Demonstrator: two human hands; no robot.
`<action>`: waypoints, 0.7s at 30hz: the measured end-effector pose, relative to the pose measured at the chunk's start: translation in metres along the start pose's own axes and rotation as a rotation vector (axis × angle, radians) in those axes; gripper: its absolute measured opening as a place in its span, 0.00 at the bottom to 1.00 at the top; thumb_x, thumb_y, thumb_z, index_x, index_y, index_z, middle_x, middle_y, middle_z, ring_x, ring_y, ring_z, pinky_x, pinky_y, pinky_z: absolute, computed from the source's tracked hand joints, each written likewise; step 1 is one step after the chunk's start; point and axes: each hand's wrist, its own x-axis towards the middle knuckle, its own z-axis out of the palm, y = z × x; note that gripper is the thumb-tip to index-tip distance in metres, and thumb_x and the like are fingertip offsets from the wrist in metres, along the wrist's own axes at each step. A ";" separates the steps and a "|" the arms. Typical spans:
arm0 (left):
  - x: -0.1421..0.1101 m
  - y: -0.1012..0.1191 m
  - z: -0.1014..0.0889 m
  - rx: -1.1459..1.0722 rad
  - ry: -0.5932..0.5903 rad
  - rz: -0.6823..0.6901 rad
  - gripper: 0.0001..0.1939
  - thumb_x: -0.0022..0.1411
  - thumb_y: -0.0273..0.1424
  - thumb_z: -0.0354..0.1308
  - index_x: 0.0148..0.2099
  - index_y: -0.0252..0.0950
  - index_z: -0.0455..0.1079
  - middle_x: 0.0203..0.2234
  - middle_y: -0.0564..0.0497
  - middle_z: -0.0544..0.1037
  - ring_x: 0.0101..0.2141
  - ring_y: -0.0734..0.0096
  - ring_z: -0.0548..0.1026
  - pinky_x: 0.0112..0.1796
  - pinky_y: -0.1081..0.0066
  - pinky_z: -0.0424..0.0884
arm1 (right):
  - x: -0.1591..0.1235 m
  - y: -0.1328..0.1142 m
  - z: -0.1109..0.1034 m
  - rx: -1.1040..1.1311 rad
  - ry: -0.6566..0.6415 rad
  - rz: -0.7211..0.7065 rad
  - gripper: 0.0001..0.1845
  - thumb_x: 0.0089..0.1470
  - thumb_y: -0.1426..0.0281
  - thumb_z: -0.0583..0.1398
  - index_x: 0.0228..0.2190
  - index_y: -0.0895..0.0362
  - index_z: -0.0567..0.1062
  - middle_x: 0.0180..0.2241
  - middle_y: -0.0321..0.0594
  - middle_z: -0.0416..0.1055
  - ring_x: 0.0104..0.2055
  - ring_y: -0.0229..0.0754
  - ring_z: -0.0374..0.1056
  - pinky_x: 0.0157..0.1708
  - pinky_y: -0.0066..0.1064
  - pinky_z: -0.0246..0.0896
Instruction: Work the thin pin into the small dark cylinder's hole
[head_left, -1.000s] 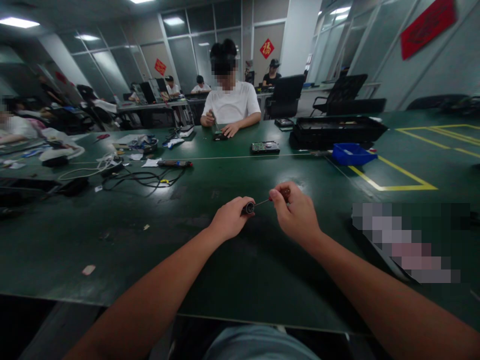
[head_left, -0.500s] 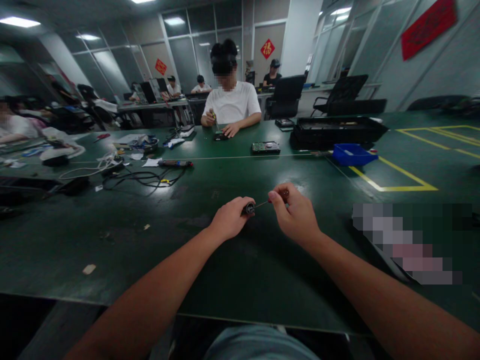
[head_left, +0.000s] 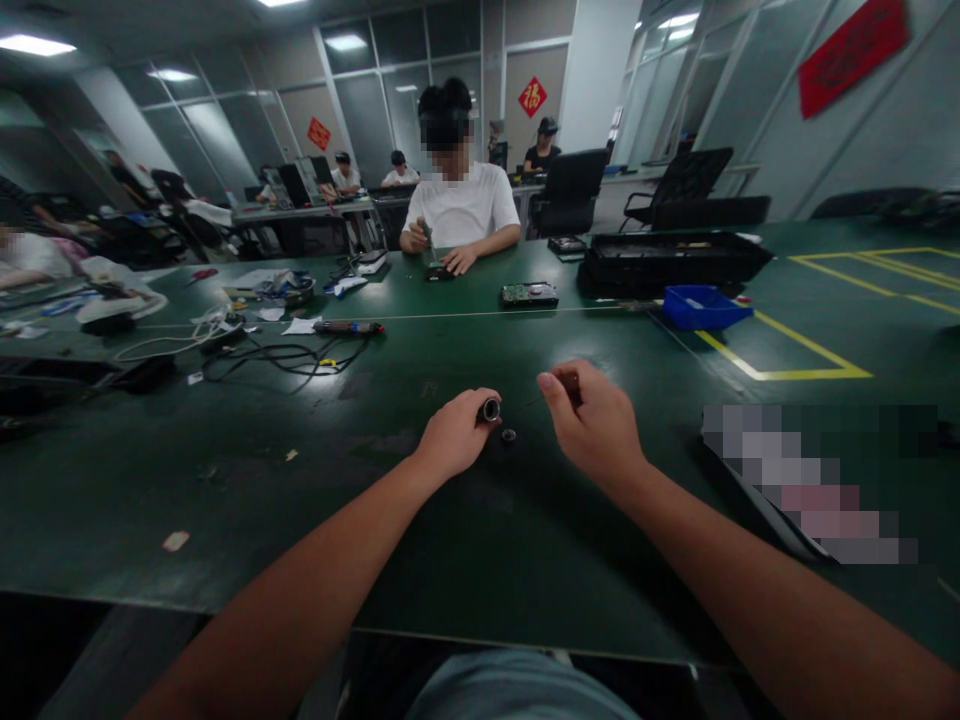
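Observation:
My left hand (head_left: pixel 456 436) is closed around a dark cylinder (head_left: pixel 490 410) whose round, hollow end faces me and to the right. Just below that end is a small round black piece (head_left: pixel 508 436), apart from the cylinder; whether it touches the tabletop is hard to tell. To the right, my right hand (head_left: pixel 602 428) pinches a thin screwdriver (head_left: pixel 574 387) with a dark reddish handle. Its slim shaft points left towards the cylinder, and a gap separates the two. My fingers hide most of the handle and most of the cylinder's body.
The green table (head_left: pixel 390 560) carries black cables (head_left: pixel 292 355) and a pen-like tool (head_left: pixel 349 328) at left. Ahead lies a hard drive (head_left: pixel 529 294), with a blue bin (head_left: pixel 705 308) and black tray (head_left: pixel 675 262) farther right. A person (head_left: pixel 461 205) works opposite.
The small round black piece has come away from the cylinder's end and now sits below it. The screwdriver's tip has left the cylinder, whose end now looks hollow.

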 end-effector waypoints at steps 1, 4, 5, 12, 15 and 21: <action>0.000 0.000 0.000 0.003 0.015 -0.009 0.13 0.63 0.29 0.59 0.50 0.44 0.70 0.44 0.49 0.77 0.45 0.61 0.75 0.48 0.61 0.69 | 0.001 0.001 0.001 -0.007 0.018 -0.030 0.14 0.65 0.59 0.53 0.32 0.54 0.69 0.31 0.43 0.71 0.33 0.44 0.67 0.33 0.35 0.57; 0.001 0.000 -0.001 0.018 0.052 -0.034 0.12 0.63 0.30 0.59 0.50 0.43 0.70 0.44 0.48 0.77 0.45 0.60 0.75 0.48 0.60 0.69 | 0.002 0.006 0.005 -0.003 -0.057 -0.044 0.12 0.65 0.63 0.51 0.33 0.54 0.68 0.30 0.43 0.70 0.32 0.44 0.67 0.33 0.35 0.57; 0.001 0.000 -0.002 0.022 0.054 -0.040 0.12 0.63 0.30 0.59 0.50 0.43 0.70 0.44 0.48 0.77 0.45 0.60 0.75 0.48 0.60 0.69 | 0.001 0.007 0.007 -0.007 -0.116 -0.027 0.11 0.65 0.64 0.51 0.34 0.55 0.68 0.29 0.42 0.71 0.31 0.43 0.67 0.31 0.35 0.57; 0.002 0.000 0.001 0.045 0.043 -0.067 0.12 0.63 0.30 0.60 0.49 0.43 0.70 0.43 0.49 0.77 0.44 0.62 0.75 0.46 0.64 0.69 | -0.004 0.013 0.018 -0.255 -0.590 0.056 0.13 0.60 0.59 0.58 0.41 0.53 0.77 0.34 0.40 0.77 0.32 0.44 0.70 0.28 0.32 0.54; 0.001 0.000 0.002 0.042 0.036 -0.058 0.12 0.63 0.30 0.59 0.49 0.43 0.70 0.43 0.49 0.77 0.43 0.62 0.75 0.44 0.65 0.69 | -0.007 0.015 0.025 -0.263 -0.687 0.012 0.19 0.58 0.53 0.59 0.44 0.51 0.77 0.37 0.41 0.77 0.35 0.45 0.71 0.29 0.32 0.56; 0.000 -0.001 0.002 0.048 0.030 -0.057 0.12 0.63 0.30 0.59 0.49 0.43 0.69 0.43 0.49 0.77 0.43 0.62 0.75 0.44 0.64 0.68 | -0.006 0.022 0.033 -0.254 -0.764 -0.017 0.12 0.55 0.58 0.62 0.39 0.50 0.79 0.37 0.40 0.77 0.37 0.46 0.72 0.30 0.32 0.58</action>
